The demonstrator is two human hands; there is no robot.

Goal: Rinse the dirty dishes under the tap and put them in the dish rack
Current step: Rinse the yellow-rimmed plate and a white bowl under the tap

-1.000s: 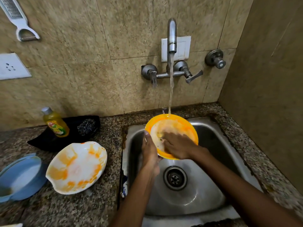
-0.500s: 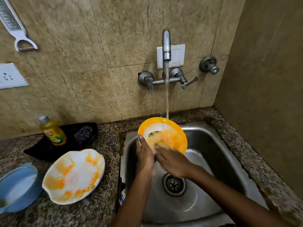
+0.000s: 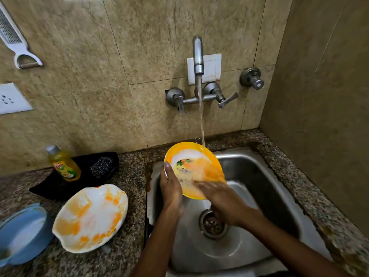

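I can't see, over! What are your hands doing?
Left hand grips orange plate rim. Right hand rubs its face under tap. Nothing blocking.

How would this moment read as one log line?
rinse | left hand holds orange plate | right hand rubs it | tap running

1. The plate you hold over the sink is yellow-orange with a white middle and a small green picture.
2. The big dish left of the sink is white with orange smears.
3. The bowl farther left is light blue.
4. The soap bottle behind it is yellow.
5. The sink is shiny grey.
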